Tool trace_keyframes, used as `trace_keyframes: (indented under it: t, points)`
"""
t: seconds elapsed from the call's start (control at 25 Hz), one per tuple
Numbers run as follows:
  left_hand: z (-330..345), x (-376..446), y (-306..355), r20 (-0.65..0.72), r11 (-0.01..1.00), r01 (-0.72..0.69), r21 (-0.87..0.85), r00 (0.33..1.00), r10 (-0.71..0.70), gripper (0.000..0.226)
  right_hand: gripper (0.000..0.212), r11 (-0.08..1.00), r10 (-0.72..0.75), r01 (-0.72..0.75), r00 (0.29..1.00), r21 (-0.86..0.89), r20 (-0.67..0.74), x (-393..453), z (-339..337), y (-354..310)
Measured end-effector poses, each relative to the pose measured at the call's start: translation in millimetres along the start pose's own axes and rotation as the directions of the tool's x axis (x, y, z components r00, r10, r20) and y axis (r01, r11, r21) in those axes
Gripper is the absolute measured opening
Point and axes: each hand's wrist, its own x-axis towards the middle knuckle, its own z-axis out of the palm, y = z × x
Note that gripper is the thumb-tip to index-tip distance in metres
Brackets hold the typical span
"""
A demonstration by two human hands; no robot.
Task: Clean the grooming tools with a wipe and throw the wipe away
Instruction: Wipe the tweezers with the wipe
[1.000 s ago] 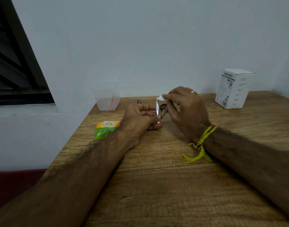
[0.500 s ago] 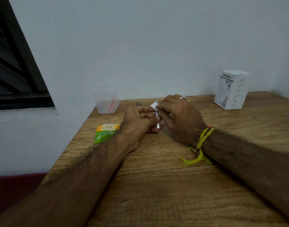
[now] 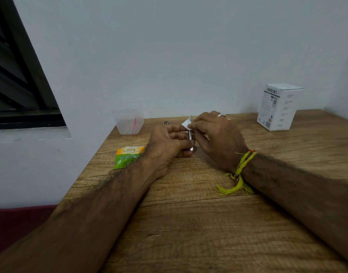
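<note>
With the left hand (image 3: 169,142) gripping the thin metal tool (image 3: 190,135) above the counter (image 3: 189,223) and the right hand (image 3: 214,134) pinching the wipe (image 3: 187,124) around it, a hard rub risked pulling the tool loose.

Two hands — left hand (image 3: 167,143), right hand (image 3: 218,138) — one wipe (image 3: 186,124), one cup (image 3: 128,121), one box (image 3: 278,107), one sachet (image 3: 128,156)

The right hand (image 3: 218,134) has come down from its raised position, sliding the wipe (image 3: 186,123) along the metal tool (image 3: 190,137) toward the left hand (image 3: 169,143).
</note>
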Motion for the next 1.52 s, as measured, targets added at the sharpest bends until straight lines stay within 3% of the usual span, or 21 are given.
trace_keyframes:
  t: [0.76, 0.88, 1.52]
  points:
    - [-5, 4, -7, 0.070, 0.999, -0.043, -0.015, 0.997, 0.044, 0.045, 0.014, 0.998, -0.054, 0.053, 0.998, 0.021, 0.039, -5, 0, 6]
    - [-7, 4, -7, 0.072, 0.999, -0.050, -0.012, 0.996, 0.051, 0.048, 0.016, 0.998, -0.049, 0.046, 0.994, 0.036, 0.102, -4, -1, 6]
    - [-5, 4, -6, 0.076, 0.999, -0.052, 0.018, 0.996, 0.050, 0.045, 0.019, 0.996, -0.089, 0.089, 0.985, 0.005, 0.145, -7, -14, 6]
